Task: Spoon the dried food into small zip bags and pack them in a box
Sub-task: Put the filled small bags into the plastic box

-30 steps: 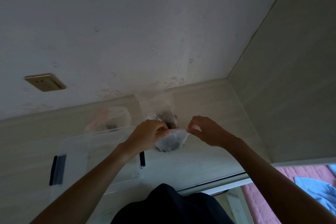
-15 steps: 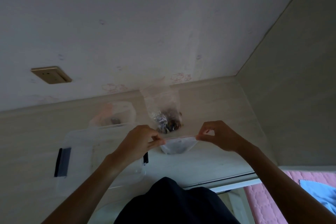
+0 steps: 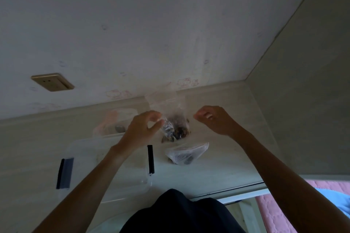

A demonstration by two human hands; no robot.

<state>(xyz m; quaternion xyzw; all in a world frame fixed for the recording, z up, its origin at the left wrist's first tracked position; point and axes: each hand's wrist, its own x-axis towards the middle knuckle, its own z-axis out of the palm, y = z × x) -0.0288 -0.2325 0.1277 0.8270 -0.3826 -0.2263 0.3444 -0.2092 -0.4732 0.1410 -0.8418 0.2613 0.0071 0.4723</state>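
Observation:
A small filled zip bag (image 3: 186, 154) lies on the pale desk (image 3: 217, 172), free of both hands. Behind it stands a larger clear bag of dark dried food (image 3: 175, 126). My left hand (image 3: 144, 128) hovers just left of that large bag with fingers loosely curved; its thumb tip is at the bag's edge and it grips nothing. Right of the large bag, my right hand (image 3: 213, 120) is raised with fingers curled in and empty. A clear plastic box (image 3: 106, 191) with black latches sits under my left forearm.
A second clear container (image 3: 115, 125) with something dark inside sits by the back wall. A wall socket (image 3: 52, 82) is up left. A cabinet side closes off the right. Pink bedding (image 3: 280, 213) lies beyond the desk's near right edge.
Both hands let go of the small zip bag, which now lies on the desk. The hands rose and moved apart towards the large bag.

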